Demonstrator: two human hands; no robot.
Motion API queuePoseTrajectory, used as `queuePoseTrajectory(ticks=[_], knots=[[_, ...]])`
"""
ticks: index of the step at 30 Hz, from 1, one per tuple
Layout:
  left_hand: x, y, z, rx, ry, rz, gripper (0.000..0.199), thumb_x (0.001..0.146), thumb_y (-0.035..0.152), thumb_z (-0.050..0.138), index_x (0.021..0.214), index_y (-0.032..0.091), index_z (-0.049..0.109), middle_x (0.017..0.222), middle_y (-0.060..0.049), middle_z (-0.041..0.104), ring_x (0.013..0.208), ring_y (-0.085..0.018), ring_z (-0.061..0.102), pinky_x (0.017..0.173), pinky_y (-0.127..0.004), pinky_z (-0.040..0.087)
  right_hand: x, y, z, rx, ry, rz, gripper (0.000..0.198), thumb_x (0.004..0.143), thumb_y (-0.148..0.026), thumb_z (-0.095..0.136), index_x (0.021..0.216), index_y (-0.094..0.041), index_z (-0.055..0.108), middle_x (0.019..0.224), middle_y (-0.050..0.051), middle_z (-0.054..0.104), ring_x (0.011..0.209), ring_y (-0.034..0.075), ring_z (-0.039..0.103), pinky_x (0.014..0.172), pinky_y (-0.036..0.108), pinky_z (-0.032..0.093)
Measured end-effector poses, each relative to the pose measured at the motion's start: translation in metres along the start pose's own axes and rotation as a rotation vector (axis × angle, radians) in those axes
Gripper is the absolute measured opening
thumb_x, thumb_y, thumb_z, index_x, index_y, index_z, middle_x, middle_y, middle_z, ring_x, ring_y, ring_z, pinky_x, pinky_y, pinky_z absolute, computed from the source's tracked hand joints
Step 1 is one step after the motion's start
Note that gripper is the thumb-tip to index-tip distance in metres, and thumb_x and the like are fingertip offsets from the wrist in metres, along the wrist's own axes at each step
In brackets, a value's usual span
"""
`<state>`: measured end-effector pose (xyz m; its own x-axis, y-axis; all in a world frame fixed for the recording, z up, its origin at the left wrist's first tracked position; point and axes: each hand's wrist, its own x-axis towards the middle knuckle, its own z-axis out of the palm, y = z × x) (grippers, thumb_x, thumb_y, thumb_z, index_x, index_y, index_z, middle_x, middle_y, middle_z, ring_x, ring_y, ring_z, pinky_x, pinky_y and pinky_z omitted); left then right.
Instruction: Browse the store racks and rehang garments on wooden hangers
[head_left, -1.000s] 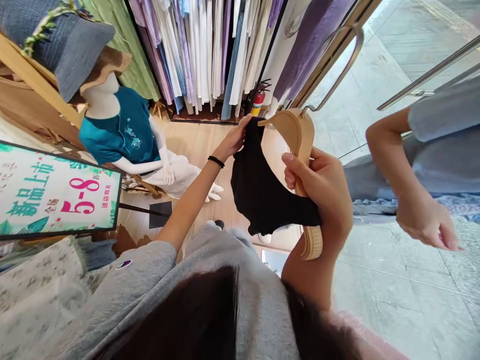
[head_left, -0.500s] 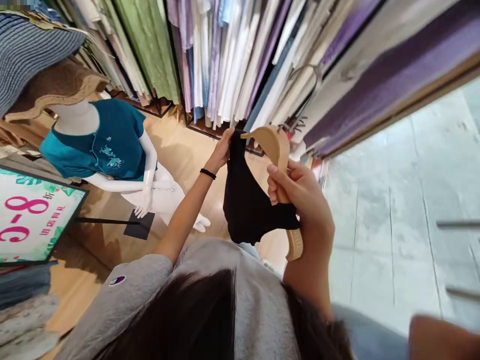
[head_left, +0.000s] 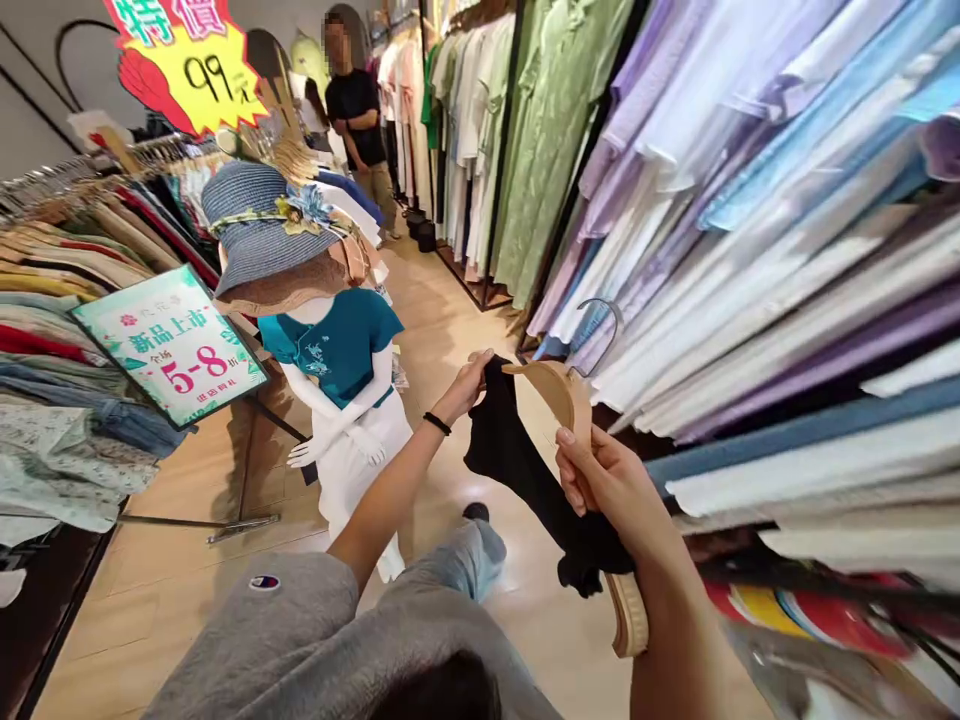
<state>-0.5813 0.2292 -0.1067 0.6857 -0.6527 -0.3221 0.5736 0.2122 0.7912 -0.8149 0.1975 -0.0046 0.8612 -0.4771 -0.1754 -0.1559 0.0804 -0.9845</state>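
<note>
My left hand (head_left: 472, 382) is closed, pinching one upper corner of a small black top (head_left: 525, 450). A light wooden clothes hanger (head_left: 551, 385) with a metal hook is gripped in my right hand (head_left: 600, 470), fingers wrapped round its middle. Next to my left hand, one hanger end sits close to the top's pinched corner. The fabric sags between my hands, and its other end lies over the hanger's lower arm below my right hand. Part of the hanger is hidden behind my right hand and the cloth.
A mannequin (head_left: 345, 350) in a teal top and hat stands ahead to the left, beside a sign on a stand (head_left: 171, 345). Hanging clothes (head_left: 750, 250) line the right, close to the hanger. More racks fill the left. A person (head_left: 360, 110) stands farther back on the wooden floor (head_left: 442, 280).
My view has swung up and turned, bringing the aisle and the far person into sight. Both hands keep their holds; the black top now hangs narrower and more slanted.
</note>
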Motion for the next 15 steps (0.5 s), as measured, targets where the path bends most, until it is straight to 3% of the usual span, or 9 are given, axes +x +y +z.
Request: queuePoseTrajectory(ticks=[5, 10, 15], knots=[[0.090, 0.031, 0.014, -0.048, 0.038, 0.102, 0.033, 0.092, 0.042, 0.072, 0.071, 0.021, 0.057, 0.066, 0.001, 0.060, 0.058, -0.012, 0.053, 0.056, -0.024, 0.041, 0.115, -0.022, -0.054, -0.115, -0.105, 0.006, 0.067, 0.071, -0.085, 0.070, 0.074, -0.022, 0.049, 0.053, -0.005, 0.050, 0.036, 0.009, 0.045, 0.035, 0.021, 0.037], [0.173, 0.073, 0.016, -0.028, 0.106, 0.169, 0.032, 0.086, 0.042, 0.078, 0.070, 0.020, 0.063, 0.068, -0.001, 0.062, 0.060, -0.014, 0.055, 0.058, -0.026, 0.043, 0.251, -0.032, -0.097, -0.235, -0.131, -0.017, 0.076, 0.063, -0.095, 0.064, 0.077, -0.022, 0.054, 0.051, -0.005, 0.046, 0.036, 0.011, 0.042, 0.033, 0.025, 0.036], [0.256, 0.104, 0.008, 0.007, 0.234, 0.229, 0.036, 0.079, 0.048, 0.083, 0.071, 0.017, 0.066, 0.069, -0.002, 0.064, 0.064, -0.014, 0.057, 0.062, -0.025, 0.044, 0.383, -0.028, -0.115, -0.308, -0.137, -0.159, 0.068, 0.076, -0.090, 0.057, 0.072, -0.022, 0.057, 0.047, -0.005, 0.040, 0.036, 0.011, 0.035, 0.033, 0.026, 0.029]])
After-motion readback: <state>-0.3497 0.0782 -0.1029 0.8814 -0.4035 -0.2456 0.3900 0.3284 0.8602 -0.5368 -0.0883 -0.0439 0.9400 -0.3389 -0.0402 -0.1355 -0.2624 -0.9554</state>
